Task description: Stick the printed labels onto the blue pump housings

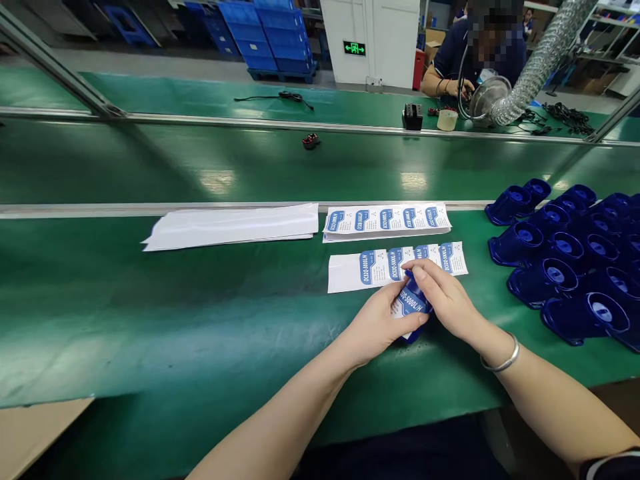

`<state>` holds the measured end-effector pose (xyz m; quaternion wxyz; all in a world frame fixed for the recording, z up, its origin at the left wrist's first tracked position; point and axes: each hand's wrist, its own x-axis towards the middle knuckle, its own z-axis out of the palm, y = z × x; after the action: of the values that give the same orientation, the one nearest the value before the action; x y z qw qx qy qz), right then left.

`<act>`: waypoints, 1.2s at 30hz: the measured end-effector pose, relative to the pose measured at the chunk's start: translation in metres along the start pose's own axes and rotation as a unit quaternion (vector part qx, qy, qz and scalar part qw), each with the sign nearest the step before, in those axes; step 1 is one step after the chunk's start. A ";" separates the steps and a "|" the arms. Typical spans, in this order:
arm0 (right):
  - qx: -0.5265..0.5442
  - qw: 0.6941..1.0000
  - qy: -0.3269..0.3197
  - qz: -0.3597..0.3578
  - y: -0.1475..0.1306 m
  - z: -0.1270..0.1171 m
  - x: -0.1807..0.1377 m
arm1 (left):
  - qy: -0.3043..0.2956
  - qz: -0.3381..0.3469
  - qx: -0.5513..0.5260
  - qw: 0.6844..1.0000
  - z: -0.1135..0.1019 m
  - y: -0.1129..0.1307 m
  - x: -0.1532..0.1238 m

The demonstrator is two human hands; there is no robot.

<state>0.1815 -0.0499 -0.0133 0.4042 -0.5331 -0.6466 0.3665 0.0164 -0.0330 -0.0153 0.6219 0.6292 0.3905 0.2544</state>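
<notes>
My left hand (383, 322) grips a dark blue plastic housing (413, 337) from its left side, thumb along the lower front. A white-and-blue label (412, 301) lies on the housing's face, partly covered by my fingers. From the right, my right hand (447, 297) closes over the housing's upper right part, fingers bent against it. Just behind my hands is a label strip (345, 272) with one blank stretch at its left end and several printed labels. Farther back sits a stack of printed label sheets (387, 220), and left of it a pile of blank white strips (240, 225).
Several blue housings (555, 275) stand in rows at the right of the green bench (200, 333). Across the conveyor (165, 160), a co-worker (453, 67) handles something beside a flexible duct (545, 63). A small dark part (311, 141) lies on the conveyor. A cardboard edge (40, 427) shows lower left.
</notes>
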 end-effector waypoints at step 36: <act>0.203 0.974 0.096 0.030 0.043 0.001 0.010 | 0.221 0.280 0.307 0.882 -0.002 -0.012 -0.004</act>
<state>0.1963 -0.0327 -0.0516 0.5526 -0.4919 -0.5006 0.4495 0.0105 -0.0365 -0.0258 0.1981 0.7995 0.3840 0.4172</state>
